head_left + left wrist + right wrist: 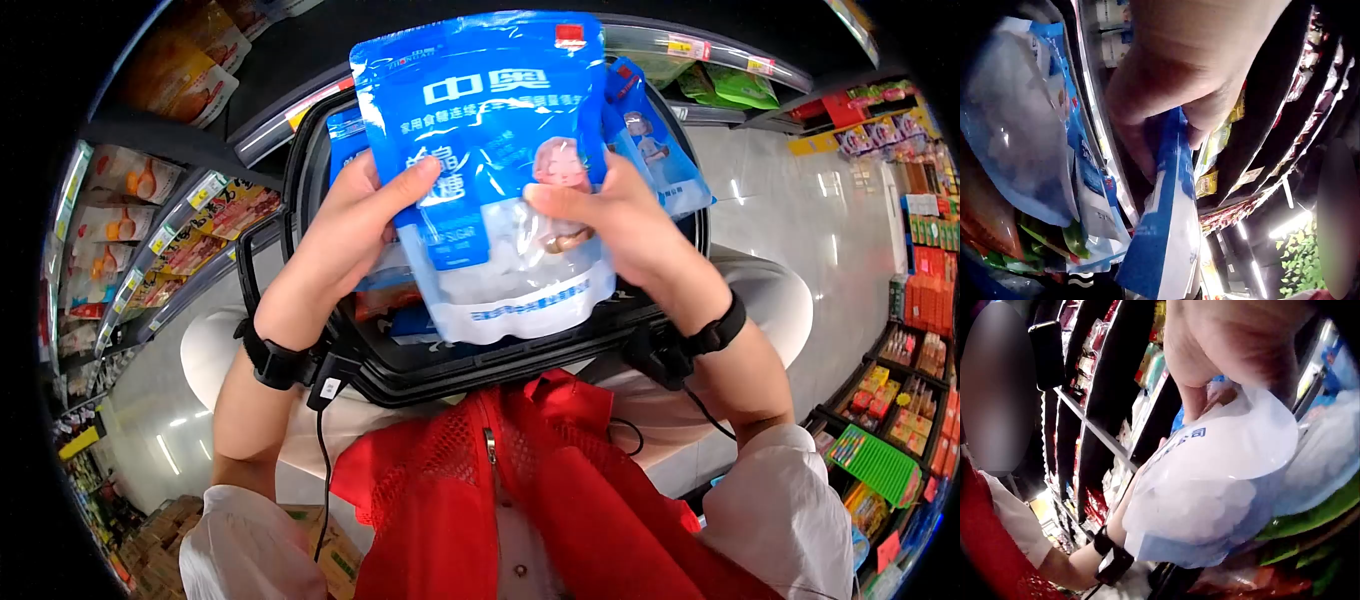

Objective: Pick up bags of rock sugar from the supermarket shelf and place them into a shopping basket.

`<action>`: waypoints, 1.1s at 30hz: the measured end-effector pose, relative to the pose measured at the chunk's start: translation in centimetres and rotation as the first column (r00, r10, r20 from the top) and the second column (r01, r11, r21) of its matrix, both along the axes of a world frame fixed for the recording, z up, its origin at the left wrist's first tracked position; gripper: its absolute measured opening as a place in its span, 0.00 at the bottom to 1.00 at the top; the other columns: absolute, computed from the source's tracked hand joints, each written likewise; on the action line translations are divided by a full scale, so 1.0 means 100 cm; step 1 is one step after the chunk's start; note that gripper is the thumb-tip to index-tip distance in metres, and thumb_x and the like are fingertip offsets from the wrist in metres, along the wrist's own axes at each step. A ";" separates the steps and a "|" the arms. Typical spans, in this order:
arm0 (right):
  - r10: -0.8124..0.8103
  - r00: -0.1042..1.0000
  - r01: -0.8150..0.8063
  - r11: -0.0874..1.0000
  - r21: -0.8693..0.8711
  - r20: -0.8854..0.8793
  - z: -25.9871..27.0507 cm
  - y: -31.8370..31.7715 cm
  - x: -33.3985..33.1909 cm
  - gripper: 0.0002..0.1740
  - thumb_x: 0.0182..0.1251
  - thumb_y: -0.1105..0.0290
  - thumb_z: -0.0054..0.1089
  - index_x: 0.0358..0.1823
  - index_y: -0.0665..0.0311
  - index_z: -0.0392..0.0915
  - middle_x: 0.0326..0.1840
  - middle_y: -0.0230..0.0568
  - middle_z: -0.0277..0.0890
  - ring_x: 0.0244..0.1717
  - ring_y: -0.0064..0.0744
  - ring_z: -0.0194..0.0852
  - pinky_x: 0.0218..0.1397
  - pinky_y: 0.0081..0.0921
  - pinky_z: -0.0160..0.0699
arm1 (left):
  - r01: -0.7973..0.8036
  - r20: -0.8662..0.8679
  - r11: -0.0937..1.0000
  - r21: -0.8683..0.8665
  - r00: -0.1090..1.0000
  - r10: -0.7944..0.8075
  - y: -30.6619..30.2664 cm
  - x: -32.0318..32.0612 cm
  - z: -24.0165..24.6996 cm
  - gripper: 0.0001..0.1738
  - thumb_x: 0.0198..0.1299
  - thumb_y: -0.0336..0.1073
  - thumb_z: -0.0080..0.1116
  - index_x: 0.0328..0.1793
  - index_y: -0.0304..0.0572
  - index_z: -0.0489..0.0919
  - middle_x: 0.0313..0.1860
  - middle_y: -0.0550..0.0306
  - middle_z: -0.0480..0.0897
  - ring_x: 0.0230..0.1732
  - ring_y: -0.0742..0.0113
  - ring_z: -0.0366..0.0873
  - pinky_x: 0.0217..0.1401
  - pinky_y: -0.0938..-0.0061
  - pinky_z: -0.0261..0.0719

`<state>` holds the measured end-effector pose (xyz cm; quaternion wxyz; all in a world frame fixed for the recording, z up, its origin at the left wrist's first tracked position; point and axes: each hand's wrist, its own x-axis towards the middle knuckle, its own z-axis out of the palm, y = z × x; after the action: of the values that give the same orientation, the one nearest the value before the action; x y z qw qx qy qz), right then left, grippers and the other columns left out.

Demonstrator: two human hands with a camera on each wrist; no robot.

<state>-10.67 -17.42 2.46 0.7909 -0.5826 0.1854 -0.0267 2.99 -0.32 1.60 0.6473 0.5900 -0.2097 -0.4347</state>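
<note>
A blue and white bag of lump sugar [500, 110] is held up in front of the person, its printed face toward the head camera. On its left edge the left hand [345, 230] grips it, thumb across the front. The right hand [640, 225] pinches the opposite edge, its thumb over the printed figure. White lumps show through the clear lower part of the bag [1191, 506] in the right wrist view. Below it is a black basket [400, 375] with other packages inside, among them another blue bag [655, 150] at its right side.
Shelves of bagged goods [190, 240] run along the left, with a further shelf ledge [720, 65] beyond the basket. Colourful packets fill a rack [915, 330] at the far right. Cardboard boxes [165, 545] stand on the floor at lower left.
</note>
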 end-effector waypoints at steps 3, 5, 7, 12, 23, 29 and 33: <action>-0.031 0.997 0.014 0.978 -0.207 -0.075 0.009 -0.022 -0.020 0.19 0.50 0.75 0.65 0.43 0.70 0.70 0.34 0.35 0.74 0.28 0.21 0.72 0.24 0.17 0.75 | 0.077 -0.022 0.989 -0.125 0.997 -0.080 0.004 0.013 0.003 0.21 0.61 0.43 0.50 0.57 0.39 0.68 0.48 0.57 0.76 0.45 0.70 0.76 0.47 0.76 0.75; 0.082 0.997 -0.073 0.888 -0.453 0.002 0.011 -0.037 -0.035 0.17 0.51 0.76 0.64 0.43 0.69 0.70 0.33 0.33 0.74 0.29 0.20 0.72 0.24 0.18 0.76 | 0.066 0.021 0.989 -0.132 0.998 -0.063 0.004 0.017 0.003 0.22 0.63 0.45 0.46 0.58 0.39 0.67 0.50 0.54 0.76 0.46 0.69 0.76 0.47 0.77 0.75; 0.040 0.996 -0.069 0.917 -0.393 -0.081 0.012 -0.042 -0.050 0.19 0.49 0.73 0.66 0.42 0.68 0.72 0.31 0.37 0.77 0.25 0.27 0.74 0.25 0.21 0.76 | -0.041 0.091 0.992 -0.119 0.994 0.052 0.003 0.017 0.009 0.23 0.64 0.46 0.44 0.59 0.39 0.66 0.52 0.50 0.74 0.46 0.67 0.77 0.47 0.76 0.76; 0.404 0.907 -0.152 0.051 -0.987 -0.119 0.002 -0.038 -0.067 0.18 0.40 0.75 0.60 0.38 0.61 0.75 0.31 0.43 0.76 0.31 0.45 0.75 0.31 0.32 0.73 | 0.062 0.100 0.993 -0.096 0.994 -0.052 -0.001 0.016 0.004 0.23 0.65 0.46 0.42 0.59 0.38 0.66 0.53 0.48 0.74 0.47 0.65 0.77 0.48 0.76 0.76; 0.373 0.854 -0.364 -0.071 -0.929 -0.363 0.007 -0.045 -0.063 0.19 0.37 0.81 0.53 0.37 0.60 0.76 0.31 0.41 0.77 0.32 0.45 0.74 0.33 0.34 0.71 | 0.090 0.069 0.994 -0.058 0.994 -0.086 -0.003 0.017 -0.004 0.21 0.64 0.44 0.44 0.58 0.39 0.67 0.51 0.49 0.75 0.45 0.65 0.77 0.47 0.76 0.76; 0.401 0.829 -0.331 -0.209 -0.920 -0.389 -0.008 -0.043 -0.057 0.07 0.48 0.74 0.51 0.29 0.58 0.78 0.21 0.41 0.75 0.25 0.40 0.76 0.27 0.32 0.73 | 0.108 0.115 0.994 -0.025 0.988 -0.105 -0.001 0.020 0.003 0.22 0.64 0.46 0.42 0.59 0.39 0.66 0.54 0.48 0.73 0.45 0.68 0.77 0.48 0.77 0.75; 0.419 0.719 -0.470 -0.293 -0.833 -0.554 -0.035 -0.012 -0.051 0.14 0.46 0.78 0.51 0.39 0.63 0.73 0.27 0.39 0.75 0.29 0.39 0.77 0.28 0.30 0.74 | 0.119 0.104 0.992 -0.028 0.988 -0.116 -0.001 0.020 0.003 0.22 0.64 0.45 0.43 0.59 0.39 0.66 0.54 0.49 0.73 0.45 0.68 0.77 0.48 0.78 0.75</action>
<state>-15.76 -18.64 -1.01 0.0618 -0.9790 -0.1128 0.1584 5.00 -0.42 1.92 0.6190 0.5868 -0.2844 -0.4377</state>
